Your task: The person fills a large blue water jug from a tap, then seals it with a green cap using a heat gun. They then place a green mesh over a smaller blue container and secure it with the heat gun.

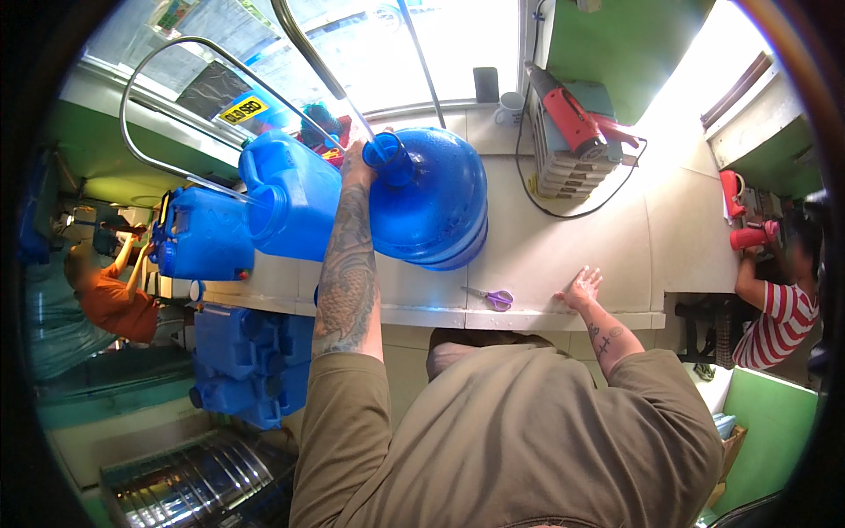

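Note:
A big round blue water bottle (429, 204) stands on the tiled counter, its neck toward me. My left hand (358, 164) is at the neck, fingers curled round its far side and partly hidden. A clear tube (362, 121) on a curved metal pipe runs down into the bottle's mouth. Left of it a blue jug (290, 191) has a second clear tube (221, 189) in its uncapped mouth. My right hand (581, 288) rests on the counter with fingers spread, holding nothing. Purple-handled scissors (498, 300) lie between the bottle and this hand.
A red heat gun (569, 115) lies on a stacked organizer (561, 171), its black cord (561, 216) looping over the counter. A mug (509, 109) stands by the window. Capped blue jugs (208, 234) are at left. One person (125, 297) is at far left, another (782, 317) at far right.

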{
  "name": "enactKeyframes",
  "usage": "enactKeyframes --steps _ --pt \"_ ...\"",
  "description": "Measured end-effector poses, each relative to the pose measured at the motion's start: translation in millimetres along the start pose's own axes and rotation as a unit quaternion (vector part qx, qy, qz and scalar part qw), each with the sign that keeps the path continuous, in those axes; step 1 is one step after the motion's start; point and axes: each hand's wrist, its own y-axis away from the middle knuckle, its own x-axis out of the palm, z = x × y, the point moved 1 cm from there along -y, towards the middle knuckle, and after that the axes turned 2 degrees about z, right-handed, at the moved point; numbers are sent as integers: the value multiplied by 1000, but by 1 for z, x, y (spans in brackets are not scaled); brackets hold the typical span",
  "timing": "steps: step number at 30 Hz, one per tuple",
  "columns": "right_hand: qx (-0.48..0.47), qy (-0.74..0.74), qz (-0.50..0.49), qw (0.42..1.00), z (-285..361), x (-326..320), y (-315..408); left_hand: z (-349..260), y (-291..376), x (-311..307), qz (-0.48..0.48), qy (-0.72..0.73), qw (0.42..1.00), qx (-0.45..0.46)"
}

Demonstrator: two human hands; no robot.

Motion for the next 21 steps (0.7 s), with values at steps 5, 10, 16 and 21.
enactKeyframes --steps 5,10,16,21 --pt "-5 14 1 1000 -2 0 -1 -3 3 -2 -4 -31 999 8" --pt "-7 3 -1 1000 -1 0 -1 -4 1 -1 2 6 1000 -3" --pt "-10 7 0 1000 -1 -1 2 -7 5 -4 4 -13 1000 -6" --pt "-7 13 -1 1000 -1 -1 1 -7 4 -4 6 -15 1000 -8"
